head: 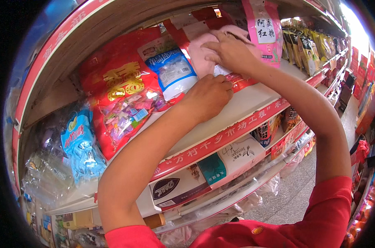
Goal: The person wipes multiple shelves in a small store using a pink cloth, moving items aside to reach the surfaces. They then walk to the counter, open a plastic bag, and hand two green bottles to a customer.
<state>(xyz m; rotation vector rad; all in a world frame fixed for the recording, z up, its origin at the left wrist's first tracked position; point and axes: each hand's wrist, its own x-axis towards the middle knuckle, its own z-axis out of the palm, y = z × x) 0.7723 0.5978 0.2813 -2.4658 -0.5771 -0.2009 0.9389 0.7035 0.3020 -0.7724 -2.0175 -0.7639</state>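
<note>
A pink cloth [200,51] lies bunched against a red package [245,83] on the shelf, hiding much of its front. Spread over the cloth, my right hand [231,52] grips it with thumb and fingers. My left hand [210,96] is curled at the lower edge of the same package, its fingertips partly hidden, so its hold is unclear. Just left of the cloth leans a blue and white pouch [173,73]. Beyond it stands a large red candy bag [125,83] with gold characters and a see-through window of wrapped sweets.
A pink pouch [266,37] stands right of my right hand. Blue-wrapped candy [82,145] and clear plastic packaging [48,176] sit at the left end. The shelf's red front strip [224,136] runs below my forearms, above white cartons [241,155]. Yellow packets [308,51] line the far right.
</note>
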